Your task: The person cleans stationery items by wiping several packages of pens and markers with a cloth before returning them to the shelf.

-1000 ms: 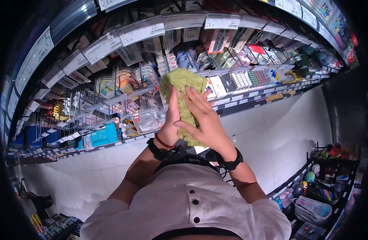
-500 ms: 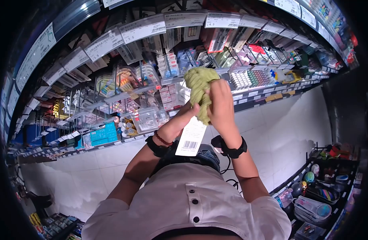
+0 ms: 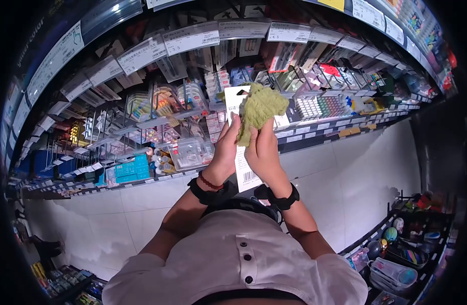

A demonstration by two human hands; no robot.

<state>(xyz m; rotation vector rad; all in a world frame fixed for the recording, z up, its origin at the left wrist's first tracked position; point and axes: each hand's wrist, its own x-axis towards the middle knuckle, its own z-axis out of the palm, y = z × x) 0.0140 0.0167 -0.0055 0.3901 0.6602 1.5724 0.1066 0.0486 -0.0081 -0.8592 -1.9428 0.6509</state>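
Observation:
A crumpled, soft yellow-green fabric item is held up in front of the shelves. Attached to it or held along with it is a white card with a barcode at its lower end and a hang hole at the top. My left hand is closed on the card's left edge, its thumb pointing up along it. My right hand pinches the lower part of the green fabric, in front of the card. How card and fabric are joined is hidden.
Shelves of hanging packets and price labels curve across the top. Below them are a clear plastic box, teal boxes and rows of small caps. Another goods shelf stands at the lower right, with pale floor tiles between.
The green fabric has been turned and spread upward to the right, baring the card's top. My right hand has moved lower and left; my left hand has shifted onto the card's edge.

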